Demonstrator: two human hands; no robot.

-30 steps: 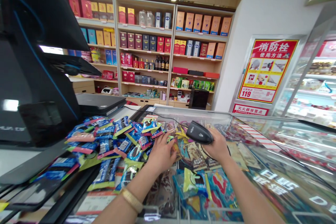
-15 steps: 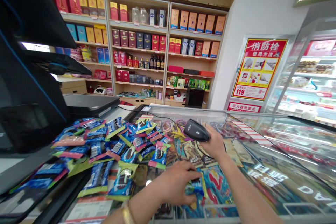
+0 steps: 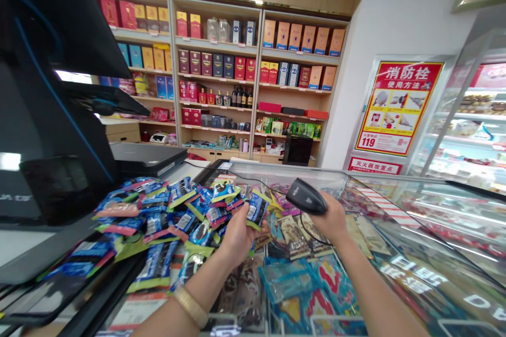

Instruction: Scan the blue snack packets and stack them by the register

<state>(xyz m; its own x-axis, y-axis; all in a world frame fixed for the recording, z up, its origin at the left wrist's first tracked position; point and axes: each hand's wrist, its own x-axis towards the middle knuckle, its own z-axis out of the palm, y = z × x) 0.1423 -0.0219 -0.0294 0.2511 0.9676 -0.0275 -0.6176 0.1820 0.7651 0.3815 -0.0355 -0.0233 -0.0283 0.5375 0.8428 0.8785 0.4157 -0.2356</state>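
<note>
My left hand is closed on a small blue snack packet with a yellow-green edge, held up above the glass lid. My right hand grips a black barcode scanner just right of that packet, its head pointing left toward it. A thin black cable runs from the scanner back across the glass. A pile of several similar blue, pink and green packets lies on the counter to the left of my left hand. A gold bracelet sits on my left wrist.
A glass-topped freezer full of ice creams lies under my hands. A black till screen stands at the left, with a dark flat device behind the pile. Shelves of boxed goods fill the back wall; a red poster hangs right.
My left hand has come up from the near part of the glass lid, now holding a blue packet beside the scanner. The scanner hand stayed in much the same place.
</note>
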